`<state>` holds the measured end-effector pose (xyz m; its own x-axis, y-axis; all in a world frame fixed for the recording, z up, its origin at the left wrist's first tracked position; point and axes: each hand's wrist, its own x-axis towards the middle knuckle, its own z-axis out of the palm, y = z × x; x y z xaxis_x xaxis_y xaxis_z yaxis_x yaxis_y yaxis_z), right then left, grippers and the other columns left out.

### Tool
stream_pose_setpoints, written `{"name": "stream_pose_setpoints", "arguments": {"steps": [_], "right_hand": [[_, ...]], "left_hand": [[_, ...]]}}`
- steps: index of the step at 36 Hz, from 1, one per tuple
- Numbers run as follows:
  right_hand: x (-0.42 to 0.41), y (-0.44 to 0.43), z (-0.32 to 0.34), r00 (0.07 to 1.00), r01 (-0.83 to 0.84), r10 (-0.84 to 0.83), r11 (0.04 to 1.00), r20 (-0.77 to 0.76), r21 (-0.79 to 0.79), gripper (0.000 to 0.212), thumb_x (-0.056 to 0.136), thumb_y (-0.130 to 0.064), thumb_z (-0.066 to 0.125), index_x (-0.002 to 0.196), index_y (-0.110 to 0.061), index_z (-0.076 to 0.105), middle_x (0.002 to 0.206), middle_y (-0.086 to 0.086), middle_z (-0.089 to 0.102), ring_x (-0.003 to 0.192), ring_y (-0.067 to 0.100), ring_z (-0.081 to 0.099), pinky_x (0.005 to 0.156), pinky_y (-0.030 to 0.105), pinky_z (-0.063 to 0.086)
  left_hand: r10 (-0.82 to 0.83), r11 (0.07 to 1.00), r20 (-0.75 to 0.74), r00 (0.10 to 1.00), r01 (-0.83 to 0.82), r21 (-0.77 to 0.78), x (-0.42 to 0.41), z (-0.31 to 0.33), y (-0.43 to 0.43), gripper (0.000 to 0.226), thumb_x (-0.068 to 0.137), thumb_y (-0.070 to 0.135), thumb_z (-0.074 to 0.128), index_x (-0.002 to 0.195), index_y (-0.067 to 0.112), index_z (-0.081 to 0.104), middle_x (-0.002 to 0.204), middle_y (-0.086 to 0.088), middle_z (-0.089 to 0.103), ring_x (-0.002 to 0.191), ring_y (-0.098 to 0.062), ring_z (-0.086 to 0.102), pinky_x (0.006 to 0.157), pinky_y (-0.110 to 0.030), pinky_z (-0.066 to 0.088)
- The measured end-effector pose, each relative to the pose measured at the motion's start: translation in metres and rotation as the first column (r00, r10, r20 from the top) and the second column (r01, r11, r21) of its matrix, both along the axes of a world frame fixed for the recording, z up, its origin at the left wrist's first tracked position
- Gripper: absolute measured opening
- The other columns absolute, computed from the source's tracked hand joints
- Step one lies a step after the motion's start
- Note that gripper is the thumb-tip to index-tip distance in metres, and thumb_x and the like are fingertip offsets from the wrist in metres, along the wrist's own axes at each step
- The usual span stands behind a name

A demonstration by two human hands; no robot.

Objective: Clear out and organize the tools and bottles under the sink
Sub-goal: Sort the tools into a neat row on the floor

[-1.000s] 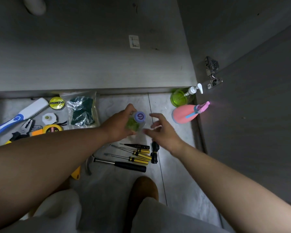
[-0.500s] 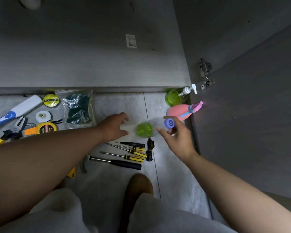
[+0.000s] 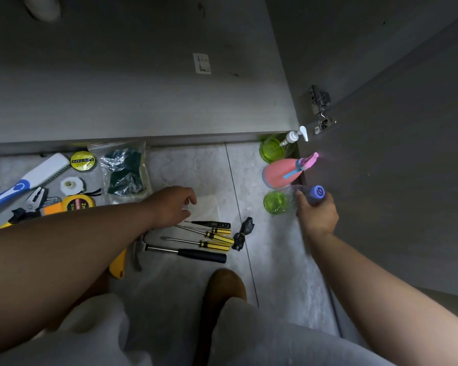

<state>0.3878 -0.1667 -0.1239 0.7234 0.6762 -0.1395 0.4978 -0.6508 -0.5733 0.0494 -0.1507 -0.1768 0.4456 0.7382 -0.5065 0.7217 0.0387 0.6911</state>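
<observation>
My right hand [image 3: 316, 215] grips a clear bottle with green liquid [image 3: 278, 202] near its purple cap [image 3: 316, 193], low over the tiled floor by the open cabinet door. Just behind it stand a pink spray bottle [image 3: 278, 173] and a green pump bottle [image 3: 273, 150] in a row along the door. My left hand [image 3: 173, 206] hovers over the floor in the middle with loosely curled fingers, holding nothing. Below it lie several yellow-handled screwdrivers [image 3: 212, 236] and a hammer [image 3: 180, 252].
At the left lie a bagged green scouring pad [image 3: 123, 171], tape rolls [image 3: 83, 160], a yellow tape measure [image 3: 78, 204], pliers [image 3: 29, 204] and a blue-white brush [image 3: 24, 182]. A small black object [image 3: 243, 233] lies by the screwdrivers. The cabinet floor [image 3: 143, 88] stretches behind; my knees fill the bottom.
The green bottle passed from my left hand to my right, which carried it right to the spot in front of the pink spray bottle. My left hand let go and drew back.
</observation>
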Motion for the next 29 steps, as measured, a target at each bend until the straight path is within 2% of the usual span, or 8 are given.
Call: {"name": "stream_pose_setpoints", "arguments": {"steps": [3,6,13,18,20,22,26,29], "right_hand": [[-0.001,-0.001,0.002,1.0,0.013,-0.013,1.0,0.028,0.006,0.031,0.084,-0.036,0.075,0.103,-0.016,0.061,0.105,0.009,0.069,0.1,0.029,0.064,0.083,0.024,0.041],[0.0,-0.004,0.001,0.998,-0.016,0.016,1.0,0.056,-0.004,0.028,0.086,-0.031,0.074,0.105,-0.014,0.06,0.096,0.008,0.068,0.092,0.027,0.063,0.084,0.029,0.047],[0.005,-0.002,0.003,0.998,0.009,-0.009,1.0,0.055,-0.006,0.029,0.089,-0.027,0.071,0.108,-0.012,0.055,0.068,-0.01,0.053,0.078,0.022,0.057,0.075,0.025,0.038],[0.001,-0.001,0.003,0.998,0.043,-0.038,0.995,0.058,-0.095,0.039,0.089,-0.031,0.07,0.112,-0.009,0.048,0.098,0.011,0.066,0.094,0.033,0.066,0.082,0.032,0.049],[0.001,-0.005,-0.001,0.998,0.061,-0.062,0.988,-0.007,-0.143,0.042,0.088,-0.032,0.069,0.111,-0.009,0.044,0.106,0.017,0.066,0.094,0.04,0.069,0.087,0.047,0.057],[0.0,-0.012,-0.005,0.992,0.072,-0.093,0.974,-0.087,-0.216,0.042,0.088,-0.031,0.067,0.113,-0.008,0.043,0.109,0.019,0.064,0.085,0.041,0.072,0.08,0.054,0.06],[-0.011,-0.036,-0.022,0.947,-0.148,-0.014,0.869,-0.322,-0.473,0.027,0.09,-0.029,0.068,0.104,-0.008,0.059,0.094,0.017,0.069,0.064,0.028,0.07,0.063,0.036,0.06],[-0.028,-0.054,-0.041,0.901,-0.355,0.092,0.715,-0.423,-0.602,0.037,0.089,-0.043,0.068,0.091,-0.007,0.065,0.068,0.012,0.067,0.054,0.022,0.061,0.055,0.029,0.053]], "left_hand": [[0.01,0.999,0.002,1.0,-0.01,0.049,-0.001,0.003,0.001,0.028,0.095,0.014,0.066,0.123,0.015,0.063,0.124,-0.007,0.062,0.115,-0.021,0.058,0.101,-0.038,0.048],[0.028,0.996,0.007,1.0,-0.028,0.079,-0.003,0.005,0.001,0.027,0.095,0.014,0.064,0.122,0.016,0.063,0.122,-0.006,0.062,0.115,-0.02,0.058,0.101,-0.039,0.048],[0.026,0.996,0.008,1.0,-0.026,0.081,-0.005,0.006,-0.002,0.025,0.095,0.014,0.064,0.12,0.018,0.064,0.12,-0.006,0.061,0.115,-0.021,0.057,0.101,-0.039,0.047],[0.035,0.994,0.01,0.999,-0.036,0.099,-0.006,0.008,-0.002,0.025,0.094,0.014,0.064,0.119,0.018,0.064,0.119,-0.007,0.06,0.114,-0.022,0.057,0.1,-0.04,0.047],[0.043,0.993,0.001,0.999,-0.043,0.108,-0.007,0.009,-0.002,0.026,0.094,0.015,0.063,0.12,0.019,0.063,0.118,-0.006,0.058,0.115,-0.023,0.056,0.101,-0.041,0.047],[0.053,0.991,-0.01,0.999,-0.051,0.127,-0.01,0.011,-0.002,0.027,0.094,0.015,0.063,0.121,0.021,0.062,0.116,-0.003,0.054,0.116,-0.023,0.053,0.101,-0.041,0.046],[0.058,0.974,-0.05,0.997,-0.046,0.223,-0.019,0.017,-0.004,0.031,0.091,0.009,0.061,0.12,0.021,0.062,0.119,-0.004,0.054,0.118,-0.026,0.049,0.099,-0.042,0.044],[0.116,0.936,-0.083,0.99,-0.081,0.343,-0.03,0.026,-0.006,0.035,0.086,0.003,0.061,0.118,0.016,0.065,0.121,-0.007,0.055,0.118,-0.03,0.049,0.098,-0.047,0.044]]}}
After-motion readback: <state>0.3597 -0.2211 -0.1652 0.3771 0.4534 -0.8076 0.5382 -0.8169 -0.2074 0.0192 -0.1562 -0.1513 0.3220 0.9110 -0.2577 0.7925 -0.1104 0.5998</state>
